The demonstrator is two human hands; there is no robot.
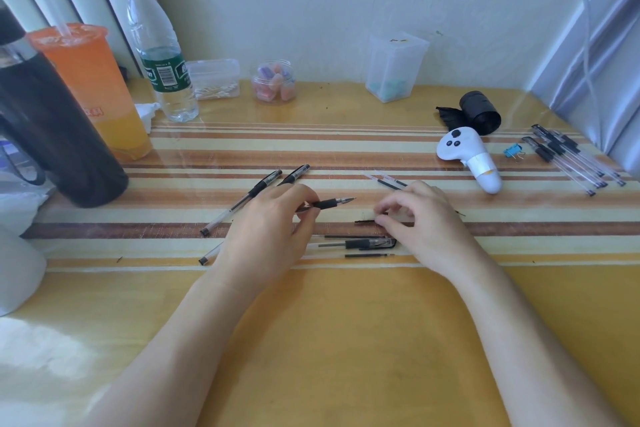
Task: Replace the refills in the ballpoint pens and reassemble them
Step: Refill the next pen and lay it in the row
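Note:
My left hand (266,229) grips a ballpoint pen (332,203) with a black grip, its tip pointing right. My right hand (422,218) pinches a thin black refill (363,221) lying on the striped tablecloth. Between the hands and nearer to me lie loose refills (369,255) and a capped clear pen (370,243). Two capped pens (249,196) lie beyond my left hand, partly hidden by it. More thin refill pieces (384,181) rest beyond my right hand.
A white controller (467,156), a blue binder clip (513,152) and several pens (571,159) lie at the right. A black roll (479,113) sits behind them. At the left stand a black flask (52,135), an orange drink (100,90) and a water bottle (162,62).

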